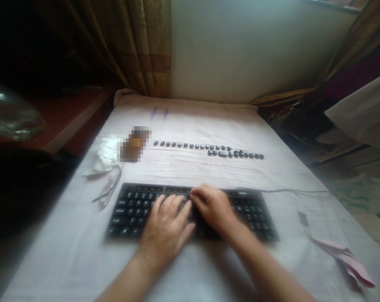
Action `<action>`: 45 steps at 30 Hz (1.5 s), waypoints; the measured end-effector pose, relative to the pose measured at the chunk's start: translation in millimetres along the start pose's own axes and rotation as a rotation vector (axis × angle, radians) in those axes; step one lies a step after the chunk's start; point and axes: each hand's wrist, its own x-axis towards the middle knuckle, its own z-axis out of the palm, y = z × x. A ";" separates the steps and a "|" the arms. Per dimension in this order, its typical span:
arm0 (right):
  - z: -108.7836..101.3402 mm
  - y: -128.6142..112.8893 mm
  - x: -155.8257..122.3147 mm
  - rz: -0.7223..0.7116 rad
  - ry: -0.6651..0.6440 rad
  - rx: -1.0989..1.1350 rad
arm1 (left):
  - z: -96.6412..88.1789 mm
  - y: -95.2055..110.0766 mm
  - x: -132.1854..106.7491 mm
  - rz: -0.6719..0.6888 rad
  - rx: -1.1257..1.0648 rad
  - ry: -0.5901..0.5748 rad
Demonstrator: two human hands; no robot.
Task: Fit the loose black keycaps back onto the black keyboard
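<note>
A black computer keyboard [131,209] lies flat across the cloth-covered table, its cable leaving the back edge toward the right. Palm down, my left hand [166,224] rests over the middle-left keys with its fingers stretched out. My right hand [212,205] is curled at the keyboard's upper middle, thumb and forefinger pinched together near the top rows. Whatever the pinch may hold is too small and blurred to make out. Behind the keyboard, loose black keycaps [185,145] form a long row, and a second, shorter row of keycaps [246,155] sits right of it.
At the left lie crumpled white tissue [106,153], a blurred-out brown object [135,144] and what looks like folded glasses [110,186]. A pink cloth [347,256] lies near the right edge. The keyboard cable [297,191] crosses the right side of the white tablecloth [67,251].
</note>
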 end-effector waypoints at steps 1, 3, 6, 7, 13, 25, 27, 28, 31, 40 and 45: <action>0.6 -0.1 -0.1 -0.001 0.003 -0.001 | 0.0 0.0 0.2 0.001 -0.001 0.001; 0.8 -0.2 -0.1 0.004 0.003 -0.004 | -0.2 0.1 0.7 -0.004 -0.003 -0.001; -1.5 -0.9 1.8 0.030 -0.012 0.001 | -0.8 0.4 1.5 -0.011 -0.003 -0.016; -2.9 -1.2 3.1 0.045 -0.021 0.004 | -1.1 0.5 1.7 -0.012 -0.003 -0.020; -13.9 2.6 14.6 0.169 -0.123 0.113 | -2.1 1.2 2.0 -0.012 -0.006 -0.016; -15.9 9.0 20.5 0.146 -0.175 0.124 | -2.1 0.6 1.9 -0.009 0.006 -0.027; -16.3 7.5 20.6 0.143 -0.180 0.111 | -2.0 1.0 1.9 -0.008 0.009 -0.029; -16.5 6.5 20.7 0.140 -0.180 0.097 | -1.7 1.2 1.8 -0.008 0.010 -0.028; -16.6 2.9 20.3 0.143 -0.182 0.033 | -0.3 1.5 1.2 -0.017 0.005 -0.023; -13.2 4.9 18.6 0.125 -0.161 0.040 | 0.9 0.5 0.5 -0.022 0.009 -0.024; -11.8 9.3 18.5 0.100 -0.165 0.096 | -0.1 1.0 1.4 -0.016 0.004 0.003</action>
